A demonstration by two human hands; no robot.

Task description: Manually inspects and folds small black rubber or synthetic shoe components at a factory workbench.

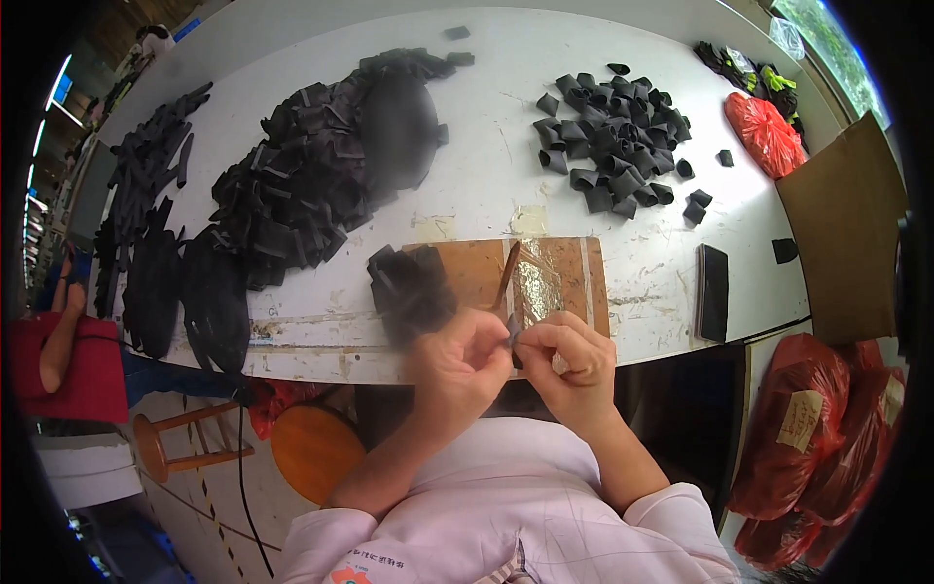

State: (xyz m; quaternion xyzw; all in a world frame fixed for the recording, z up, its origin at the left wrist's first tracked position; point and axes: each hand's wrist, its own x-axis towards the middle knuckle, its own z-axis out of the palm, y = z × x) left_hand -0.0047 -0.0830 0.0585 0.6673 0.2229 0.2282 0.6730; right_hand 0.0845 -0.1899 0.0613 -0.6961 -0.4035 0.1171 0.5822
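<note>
At the near edge of the table, my left hand [459, 355] and my right hand [571, 365] meet with fingertips pinched together. Between them is a small black fabric piece [515, 336], mostly covered by the fingers. Just beyond lies a brown board [467, 263] with a shiny, wet-looking strip [545, 280] down it. A thin brown stick [508, 273] rests along that strip, its lower end by my fingers. Several flat black pieces [399, 277] are heaped at the board's left end, beside my left hand.
A big heap of flat black pieces [282, 185] covers the left table, with black strips [146, 165] farther left. Black folded loops [623, 136] sit at the far right. A phone [713, 292], cardboard [846, 224] and red bags [793, 428] are right. A person's arm [60, 341] shows far left.
</note>
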